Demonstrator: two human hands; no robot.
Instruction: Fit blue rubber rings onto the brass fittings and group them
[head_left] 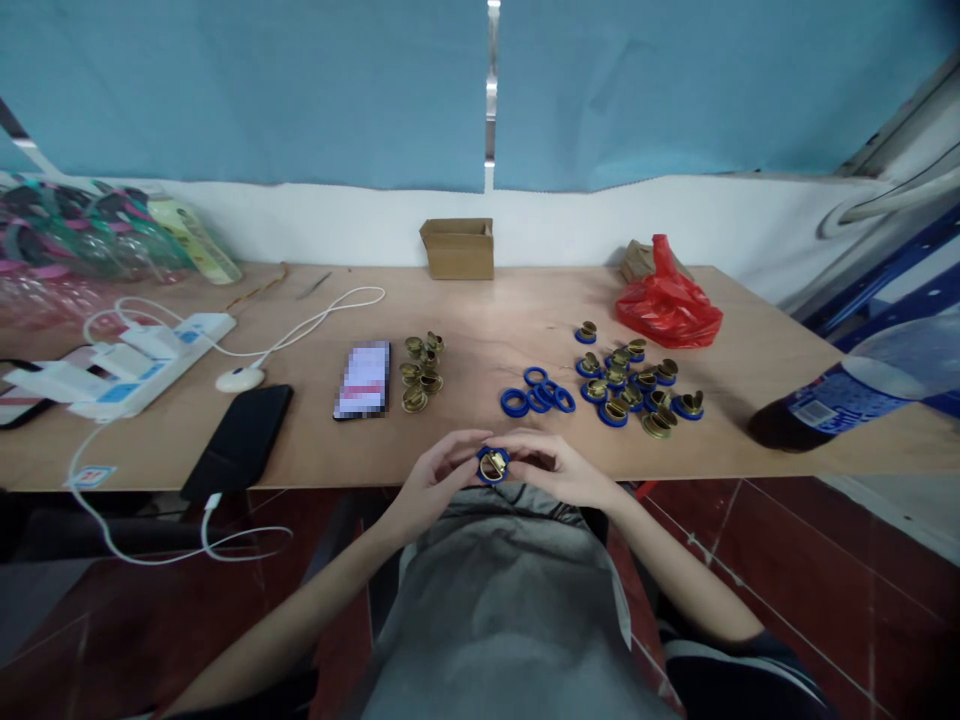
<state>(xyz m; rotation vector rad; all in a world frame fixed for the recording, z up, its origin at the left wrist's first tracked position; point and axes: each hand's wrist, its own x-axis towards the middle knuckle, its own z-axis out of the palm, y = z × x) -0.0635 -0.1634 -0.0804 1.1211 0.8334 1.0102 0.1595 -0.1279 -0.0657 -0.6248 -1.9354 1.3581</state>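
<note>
Between my two hands, at the table's front edge, is a small round brass-coloured fitting with a blue ring around it [493, 464]. The fingers of my left hand [439, 478] are closed on its left side. From the right, my right hand [566, 472] grips the same fitting with thumb and fingers. Several loose blue rings [514, 403] lie just beyond my right hand. A group of bare brass-coloured fittings [414, 398] sits beyond my left hand. Farther right are several fittings in blue rings [613, 412], most with a raised flap.
A lit phone [362, 380], a dark phone [238, 440] on a white cable and a power strip [150, 370] are at left, with plastic bottles [97, 240] behind. A cardboard box [459, 250] stands at the back. A red bag [667, 305] and tilted cola bottle [832, 400] are right.
</note>
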